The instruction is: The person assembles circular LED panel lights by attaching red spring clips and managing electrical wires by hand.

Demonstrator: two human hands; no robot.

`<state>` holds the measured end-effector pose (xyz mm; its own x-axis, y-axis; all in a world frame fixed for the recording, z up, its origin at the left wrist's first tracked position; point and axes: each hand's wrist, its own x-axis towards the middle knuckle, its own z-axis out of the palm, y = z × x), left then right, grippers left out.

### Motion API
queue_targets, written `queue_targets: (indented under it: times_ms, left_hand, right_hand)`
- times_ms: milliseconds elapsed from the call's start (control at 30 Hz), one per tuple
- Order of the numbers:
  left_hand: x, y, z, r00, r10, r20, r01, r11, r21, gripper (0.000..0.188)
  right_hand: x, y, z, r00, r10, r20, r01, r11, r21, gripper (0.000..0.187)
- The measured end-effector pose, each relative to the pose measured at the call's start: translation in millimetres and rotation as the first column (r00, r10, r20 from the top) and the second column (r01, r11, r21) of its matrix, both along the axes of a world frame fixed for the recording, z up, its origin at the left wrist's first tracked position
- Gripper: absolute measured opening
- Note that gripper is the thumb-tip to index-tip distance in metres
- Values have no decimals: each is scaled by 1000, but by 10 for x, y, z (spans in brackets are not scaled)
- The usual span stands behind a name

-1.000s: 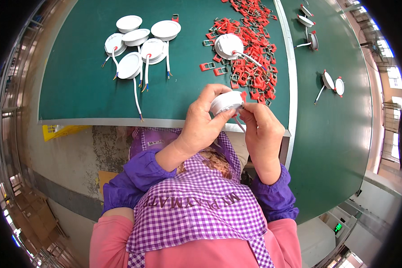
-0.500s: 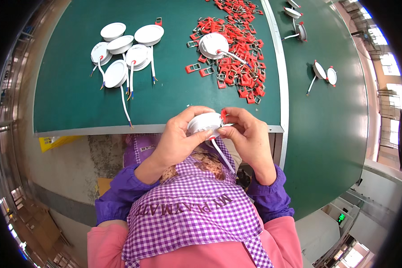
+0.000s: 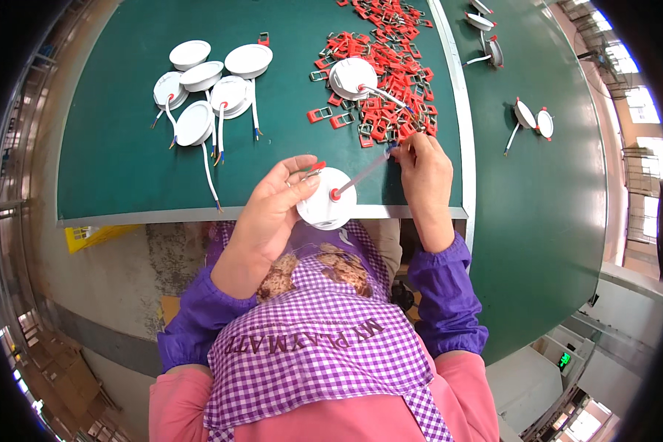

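One yellow crate (image 3: 96, 234), partly seen below the table edge. One green worktop (image 3: 125, 173), metal-edged. Six white round lamps (image 3: 195, 123), clustered on its left side, some showing smooth faces, others their backs with red cable collars; white cables trail toward me, ending in coloured wires. One lone red clip (image 3: 264, 38), just beyond the cluster's rightmost lamp. My left hand (image 3: 264, 210), emerging from a purple sleeve cover (image 3: 199, 324): thumb and fingers closed on the left rim of one white lamp in hand (image 3: 323, 211), its back turned up, held over the near edge of the worktop; a red clip at the rim (image 3: 315, 168), beside my fingertips, whether fully seated I cannot tell. One cable (image 3: 365, 173), blurred, slanting from that lamp's red collar up to my right fingertips. One lamp with cable (image 3: 352, 76), back up, resting on the clips. One heap of red clips with metal frames (image 3: 401, 92). My right hand (image 3: 427, 177), at the heap's near end, fingertips drawn together; whether they grip the cable end or a clip, I cannot tell. One pale metal strip (image 3: 460, 132), dividing the surfaces. One second green surface (image 3: 538, 221), bearing five white lamps with red clips (image 3: 524, 114): three farther off, two side by side nearer.
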<state>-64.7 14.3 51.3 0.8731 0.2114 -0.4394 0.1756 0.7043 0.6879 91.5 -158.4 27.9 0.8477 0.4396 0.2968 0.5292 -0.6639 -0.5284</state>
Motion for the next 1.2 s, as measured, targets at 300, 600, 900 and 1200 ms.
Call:
queue_targets:
  times_ms: [300, 600, 900, 1200]
  left_hand:
    - [-103, 3, -75, 1000, 22, -14, -24, 971, -239, 37]
    - [15, -125, -41, 997, 72, 4, -72, 997, -38, 32]
    - [59, -255, -127, 963, 216, 159, -243, 953, 181, 31]
    - [109, -281, -130, 943, 256, 211, -304, 923, 238, 33]
  right_hand:
    - [-106, 74, 230, 945, 92, -313, -84, 996, 39, 23]
    - [-557, 136, 346, 925, 203, -322, -2, 847, 531, 16]
    - [-689, 151, 281, 993, 96, -64, -71, 946, 318, 14]
    - [-777, 132, 330, 968, 186, -168, -126, 940, 317, 16]
